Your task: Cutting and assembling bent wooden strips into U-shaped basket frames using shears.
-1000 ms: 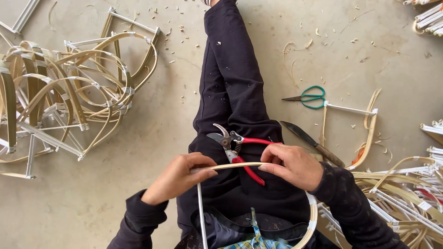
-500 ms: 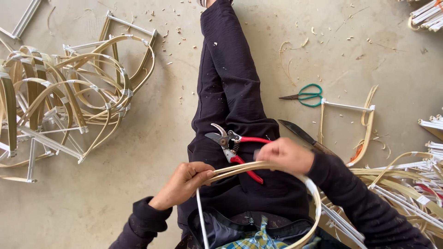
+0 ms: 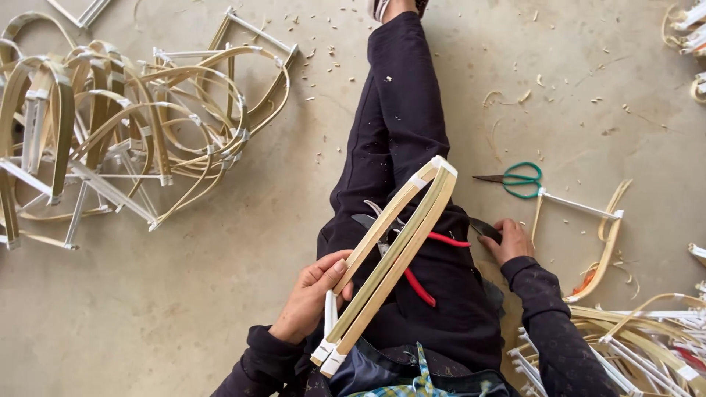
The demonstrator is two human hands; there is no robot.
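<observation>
Bamboo frame [image 3: 393, 254] now raised over pruners [image 3: 412, 254]

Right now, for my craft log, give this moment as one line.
left hand: holds bamboo strip bundle | right hand: on dark blade beside thigh | red-handled pruners: on lap | green scissors: floor

Dark navy long sleeves [image 3: 544, 323], dark trousers [image 3: 401, 140], plaid cloth at the waist [image 3: 412, 384]
</observation>
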